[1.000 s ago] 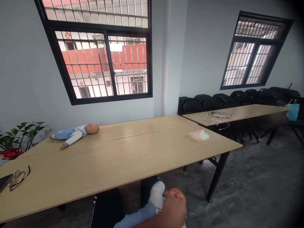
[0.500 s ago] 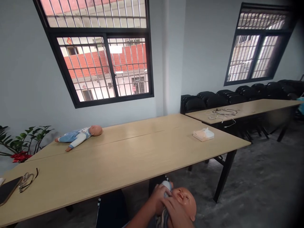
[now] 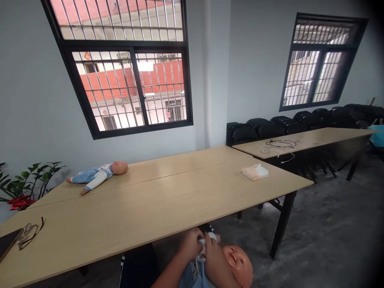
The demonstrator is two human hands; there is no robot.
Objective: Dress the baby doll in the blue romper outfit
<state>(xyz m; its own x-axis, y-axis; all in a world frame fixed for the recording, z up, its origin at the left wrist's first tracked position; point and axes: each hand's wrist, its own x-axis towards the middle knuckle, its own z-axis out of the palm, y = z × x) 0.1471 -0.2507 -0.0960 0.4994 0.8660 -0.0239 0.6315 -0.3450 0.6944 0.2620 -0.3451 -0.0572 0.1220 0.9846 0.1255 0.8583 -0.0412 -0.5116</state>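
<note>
A baby doll (image 3: 239, 265) in light blue and white clothes lies across my lap at the bottom, its head to the right and its face turned up. My left hand (image 3: 191, 243) is closed, its fingers bent on the white cloth of the doll's clothes near the sleeve. Beside it, my right hand (image 3: 213, 258) crosses over the doll's chest, fingertips pinching the same cloth close to the left fingers. The doll's sleeved arm (image 3: 213, 237) sticks out past my hands toward the table edge. My right forearm covers much of the doll's body.
Above my lap is the edge of a wooden table (image 3: 150, 208). On it are a second doll (image 3: 100, 175), a tissue pack (image 3: 255, 172), glasses (image 3: 30, 235) and a dark flat object (image 3: 9, 244). Cables (image 3: 279, 145) lie on another table, with stacked black chairs (image 3: 270, 127) behind.
My right hand has moved from beside the doll's face down and left onto the clothes, meeting my left hand. The doll's head sits slightly lower and more blue cloth shows.
</note>
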